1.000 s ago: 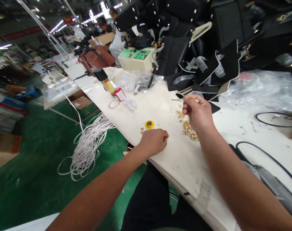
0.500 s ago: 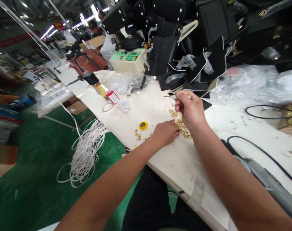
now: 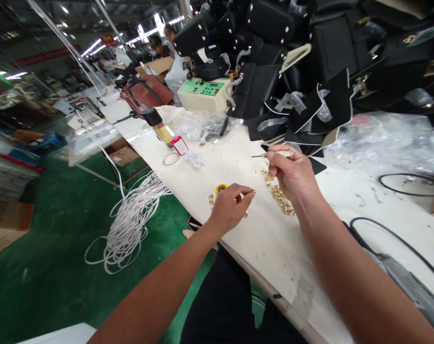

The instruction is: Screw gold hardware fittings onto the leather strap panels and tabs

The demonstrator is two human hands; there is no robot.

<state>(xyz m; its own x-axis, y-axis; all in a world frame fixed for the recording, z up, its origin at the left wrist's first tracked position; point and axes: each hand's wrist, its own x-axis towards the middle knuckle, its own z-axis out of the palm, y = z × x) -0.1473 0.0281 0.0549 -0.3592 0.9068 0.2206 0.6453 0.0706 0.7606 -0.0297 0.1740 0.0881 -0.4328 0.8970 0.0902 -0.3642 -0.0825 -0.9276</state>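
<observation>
My left hand is closed in a pinch above the white tabletop, with a small gold metal piece at its fingertips; its exact shape is too small to tell. In my right hand is a thin screwdriver with a pale handle, its dark shaft pointing left. Under and beside that hand lies a pile of gold metal rings, with a smaller gold cluster behind. A round yellow dish shows partly behind my left hand, near a few loose gold pieces.
Black bags are heaped along the back. A cream control box, a red-labelled packet, a tape ring and clear plastic lie about. A grey tool with a black cable is at right; white cord hangs left.
My left hand has lifted off the pile of gold rings and moved left, carrying a small gold piece. My right hand still holds the screwdriver. The view has shifted slightly.
</observation>
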